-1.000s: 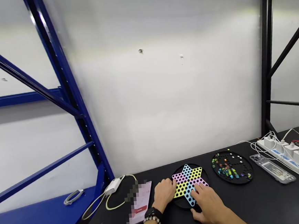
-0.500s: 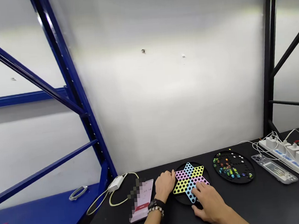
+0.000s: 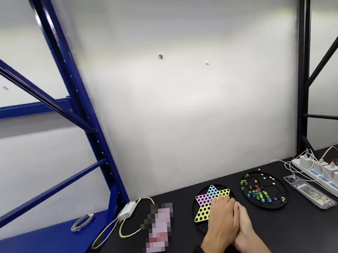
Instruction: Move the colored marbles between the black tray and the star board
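Observation:
Over the right part of a Chinese checkers board [image 3: 204, 213], my left hand [image 3: 223, 219] and my right hand [image 3: 244, 226] are clasped against each other. The left hand's curled fingers lie across the front, pressed to the right hand. My right hand's fingers are mostly covered; whatever is between the palms, if anything, is hidden. The board has a star of pink, blue and yellow points full of dark holes, set in a round black base; its right and lower points are out of sight behind my hands.
Right of the board, a round black tray [image 3: 269, 206] holds coloured marbles [image 3: 259, 194]. Beyond it lie a phone-like device [image 3: 310, 193] and a white power strip [image 3: 322, 178] with chargers and cables. A pixelated tablet [image 3: 159, 228] and a white adapter [image 3: 127, 211] are at left.
My left hand has left the board's left edge and moved right to meet my right hand. The right hand has come off the star's surface, and the two are now clasped.

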The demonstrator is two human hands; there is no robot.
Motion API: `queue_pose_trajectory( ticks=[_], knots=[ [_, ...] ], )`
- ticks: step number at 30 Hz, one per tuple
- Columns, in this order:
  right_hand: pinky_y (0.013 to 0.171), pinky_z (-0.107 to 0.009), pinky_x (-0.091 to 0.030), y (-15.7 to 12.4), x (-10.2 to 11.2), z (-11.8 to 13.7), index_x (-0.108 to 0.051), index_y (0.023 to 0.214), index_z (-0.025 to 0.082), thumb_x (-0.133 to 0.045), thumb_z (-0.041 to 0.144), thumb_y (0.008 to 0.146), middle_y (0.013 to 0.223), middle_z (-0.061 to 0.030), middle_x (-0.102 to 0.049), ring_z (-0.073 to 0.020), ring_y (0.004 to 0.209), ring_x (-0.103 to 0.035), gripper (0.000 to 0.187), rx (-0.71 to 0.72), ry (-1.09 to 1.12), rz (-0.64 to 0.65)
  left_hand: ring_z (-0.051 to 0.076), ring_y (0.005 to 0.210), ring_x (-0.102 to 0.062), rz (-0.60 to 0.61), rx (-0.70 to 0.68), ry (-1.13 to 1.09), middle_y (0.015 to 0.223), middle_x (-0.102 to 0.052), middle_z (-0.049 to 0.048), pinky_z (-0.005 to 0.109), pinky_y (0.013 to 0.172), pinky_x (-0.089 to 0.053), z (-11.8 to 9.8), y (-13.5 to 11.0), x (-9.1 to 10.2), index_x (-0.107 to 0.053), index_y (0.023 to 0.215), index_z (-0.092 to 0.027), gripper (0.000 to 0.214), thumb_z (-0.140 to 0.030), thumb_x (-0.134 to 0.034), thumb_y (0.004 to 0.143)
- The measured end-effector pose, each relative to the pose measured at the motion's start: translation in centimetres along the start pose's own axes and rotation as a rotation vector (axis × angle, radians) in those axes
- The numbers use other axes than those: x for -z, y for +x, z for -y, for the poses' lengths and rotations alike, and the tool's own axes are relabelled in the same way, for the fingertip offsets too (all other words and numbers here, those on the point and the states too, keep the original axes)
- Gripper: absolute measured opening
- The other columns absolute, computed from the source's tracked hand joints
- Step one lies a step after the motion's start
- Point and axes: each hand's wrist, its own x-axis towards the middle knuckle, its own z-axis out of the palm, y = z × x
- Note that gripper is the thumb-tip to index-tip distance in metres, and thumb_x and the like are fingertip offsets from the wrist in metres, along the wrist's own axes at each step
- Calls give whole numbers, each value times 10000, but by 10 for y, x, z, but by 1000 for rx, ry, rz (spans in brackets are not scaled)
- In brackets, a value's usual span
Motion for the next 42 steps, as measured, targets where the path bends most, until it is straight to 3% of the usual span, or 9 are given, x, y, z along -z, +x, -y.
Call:
queue_pose_trajectory(
  ticks=[4,9,11,14,17,24,29,35,42],
  knots=[
    [510,-343,-516,5,20,-1,-575,742,234,-392,656,835,629,-39,-633,-232,612,-651,469,-192,275,-156,251,1032,-536,-11,-54,-35,1094,-636,60,419,924,-371,-3,-1,2,-630,961,-233,194,-267,-440,939],
    [358,-215,-215,33,90,14,-444,642,246,-591,684,700,497,71,-412,-87,363,-313,466,-229,229,-360,236,1177,-488,-58,5,-235,1267,-570,35,393,1024,-340,17,-4,16,-535,1226,-284,305,-285,-478,926],
    [411,-240,-275,46,129,18,-435,588,242,-536,689,739,485,47,-421,-116,412,-387,482,-136,-173,-468,235,1151,-512,8,60,-213,1225,-589,23,383,1008,-357,31,-11,13,-559,1179,-285,276,-309,-517,907],
    [620,-316,-417,59,177,17,-481,588,239,-449,553,839,650,-42,-589,-214,680,-584,403,-18,-773,-429,259,1127,-534,98,78,-131,1200,-601,33,386,987,-372,48,-26,-3,-595,1101,-280,268,-349,-612,843],
    [732,-367,-432,59,197,9,-579,712,242,-380,456,893,866,-80,-658,-259,865,-624,343,-67,-1088,-343,253,1088,-549,85,49,-100,1157,-615,38,373,963,-375,55,-38,-18,-606,1048,-278,209,-335,-622,848],
    [1062,-583,-235,41,155,10,-636,1130,266,-374,406,945,1279,-88,-629,-282,1224,-530,350,78,-1292,-268,204,964,-557,145,-117,-20,1018,-651,-2,353,853,-354,68,-44,-22,-652,937,-277,153,-229,-509,962],
    [1125,-566,-171,21,97,17,-560,1298,301,-437,446,941,1444,-56,-525,-273,1365,-404,405,258,-1256,128,202,974,-546,216,-147,4,1030,-653,0,345,828,-349,86,-46,-7,-671,928,-283,188,-199,-507,966],
    [984,-509,-345,-10,64,19,-666,1031,282,-548,431,897,1221,-69,-622,-272,1097,-544,232,299,-1261,297,189,949,-558,124,37,66,1011,-631,-6,320,792,-355,117,-58,6,-669,912,-286,236,-168,-473,967],
    [910,-396,-403,-30,41,-15,-609,1233,280,-592,494,868,1156,-74,-646,-255,1035,-550,423,483,-1242,493,170,974,-623,18,304,-177,1080,-644,30,276,861,-460,137,-46,-15,-609,1022,-229,253,-146,-387,933]
  ],
)
